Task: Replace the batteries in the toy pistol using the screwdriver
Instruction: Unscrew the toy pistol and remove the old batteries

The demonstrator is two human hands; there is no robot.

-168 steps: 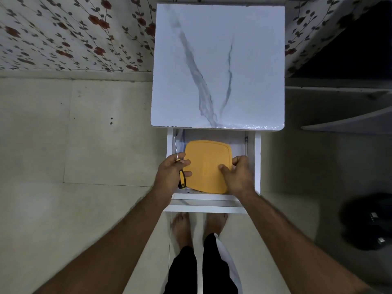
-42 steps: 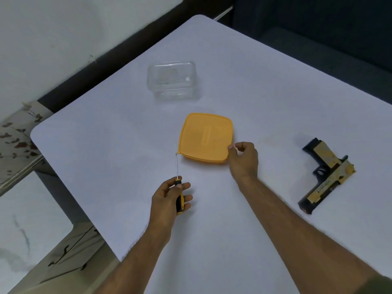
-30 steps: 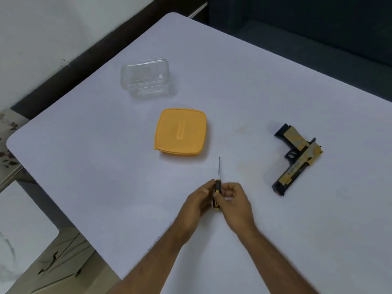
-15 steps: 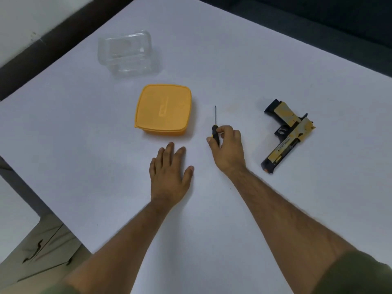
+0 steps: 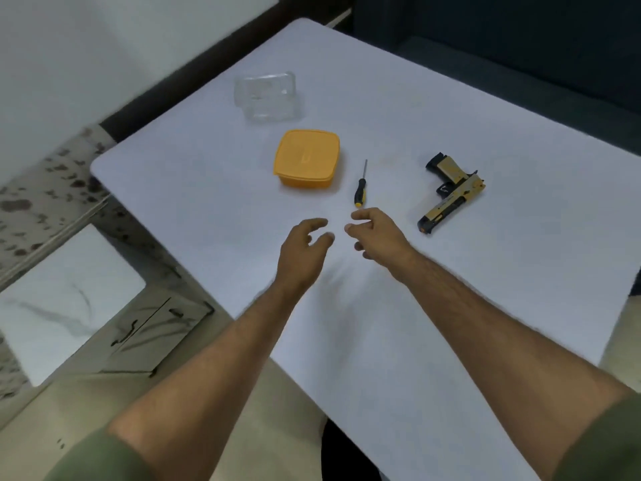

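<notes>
The black and gold toy pistol (image 5: 449,196) lies on its side at the right of the white table (image 5: 451,289). A small screwdriver (image 5: 360,185) with a black and yellow handle lies free on the table between the pistol and an orange lidded box (image 5: 307,157). My right hand (image 5: 376,232) hovers just short of the screwdriver's handle, fingers loosely curled, holding nothing. My left hand (image 5: 305,253) hovers beside it, fingers relaxed and empty.
A clear plastic container (image 5: 266,95) stands behind the orange box, toward the table's far left edge. A marble-topped cabinet (image 5: 62,300) with drawers is below the table's left side. Dark furniture lies beyond the far edge.
My right hand has let go of the screwdriver, which now lies on the table, and pulled back. My left hand has lifted off the table. The view has pulled back.
</notes>
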